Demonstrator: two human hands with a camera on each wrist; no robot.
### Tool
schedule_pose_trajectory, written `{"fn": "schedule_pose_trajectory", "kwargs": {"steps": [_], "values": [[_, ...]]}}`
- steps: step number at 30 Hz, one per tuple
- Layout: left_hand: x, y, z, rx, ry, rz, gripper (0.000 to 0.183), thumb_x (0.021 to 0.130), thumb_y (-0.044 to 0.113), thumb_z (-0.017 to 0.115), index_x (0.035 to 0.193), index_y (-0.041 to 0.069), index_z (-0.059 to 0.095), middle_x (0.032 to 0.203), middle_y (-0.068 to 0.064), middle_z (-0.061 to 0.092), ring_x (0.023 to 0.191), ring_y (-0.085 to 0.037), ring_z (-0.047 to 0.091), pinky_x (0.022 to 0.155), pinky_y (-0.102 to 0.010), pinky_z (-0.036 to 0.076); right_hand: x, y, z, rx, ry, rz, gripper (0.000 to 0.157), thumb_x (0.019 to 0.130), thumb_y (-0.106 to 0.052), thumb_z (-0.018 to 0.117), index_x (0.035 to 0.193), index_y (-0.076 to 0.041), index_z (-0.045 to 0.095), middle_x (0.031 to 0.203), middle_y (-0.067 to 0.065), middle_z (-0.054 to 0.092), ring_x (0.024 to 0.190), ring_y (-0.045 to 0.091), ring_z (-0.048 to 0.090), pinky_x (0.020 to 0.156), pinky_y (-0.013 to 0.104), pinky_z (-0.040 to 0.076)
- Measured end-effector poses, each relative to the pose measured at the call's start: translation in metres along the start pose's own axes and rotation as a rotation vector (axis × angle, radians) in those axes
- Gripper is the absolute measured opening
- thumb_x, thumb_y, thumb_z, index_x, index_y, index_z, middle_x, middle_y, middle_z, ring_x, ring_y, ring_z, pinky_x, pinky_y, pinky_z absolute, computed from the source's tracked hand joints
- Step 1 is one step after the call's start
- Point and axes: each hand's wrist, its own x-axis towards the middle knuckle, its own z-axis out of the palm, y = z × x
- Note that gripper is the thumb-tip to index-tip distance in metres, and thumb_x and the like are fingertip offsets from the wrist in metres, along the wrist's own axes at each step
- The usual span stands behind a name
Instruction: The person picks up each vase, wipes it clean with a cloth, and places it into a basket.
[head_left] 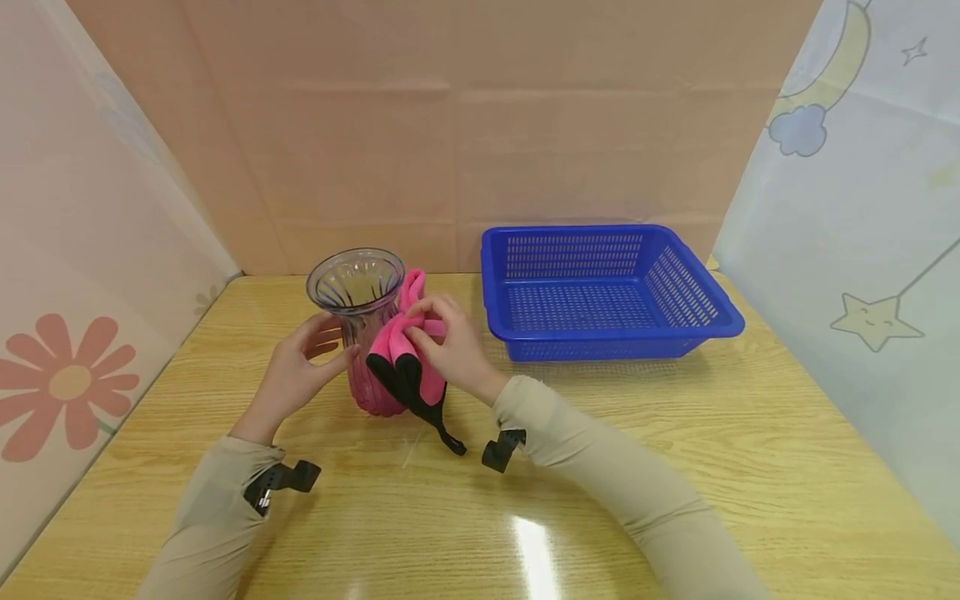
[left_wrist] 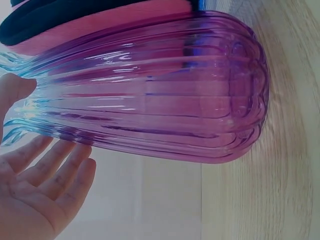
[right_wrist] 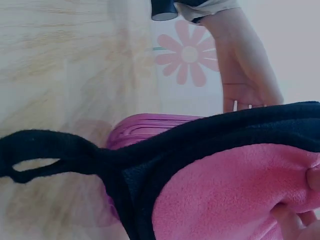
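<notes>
A ribbed glass vase, bluish at its flared mouth and pink-purple below, stands upright on the wooden table. My left hand holds it from the left below the neck, thumb in front and fingers at the side; the left wrist view shows these fingers along the glass. With thumb and fingertips, my right hand pinches a folded pink cloth with black edging and a black hanging loop. The cloth hangs at the vase's right side and covers part of it.
A blue plastic basket with slotted walls stands at the back right of the table. An orange-beige sheet hangs behind. Patterned sheets flank both sides, one with a flower. Each wrist carries a black camera mount.
</notes>
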Motion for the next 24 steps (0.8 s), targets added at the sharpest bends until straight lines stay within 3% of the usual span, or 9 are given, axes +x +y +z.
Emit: {"fn": "schedule_pose_trajectory", "kwargs": {"steps": [13, 24], "values": [[-0.001, 0.003, -0.001, -0.01, -0.008, -0.038, 0.058, 0.087, 0.019, 0.065, 0.137, 0.002, 0.04, 0.133, -0.025, 0.051, 0.121, -0.039, 0.052, 0.101, -0.054, 0.043, -0.01, 0.01, 0.004, -0.121, -0.023, 0.009, 0.011, 0.084, -0.001, 0.065, 0.094, 0.002, 0.06, 0.102, 0.018, 0.058, 0.102, 0.027, 0.057, 0.088, 0.033, 0.054], [-0.002, 0.002, -0.001, -0.016, -0.004, -0.047, 0.059, 0.087, 0.021, 0.066, 0.138, 0.004, 0.041, 0.133, -0.023, 0.052, 0.121, -0.038, 0.052, 0.101, -0.054, 0.043, -0.013, 0.011, -0.006, -0.087, -0.056, 0.025, 0.009, 0.083, 0.001, 0.064, 0.092, 0.003, 0.062, 0.097, 0.017, 0.06, 0.095, 0.026, 0.058, 0.081, 0.036, 0.057]]}}
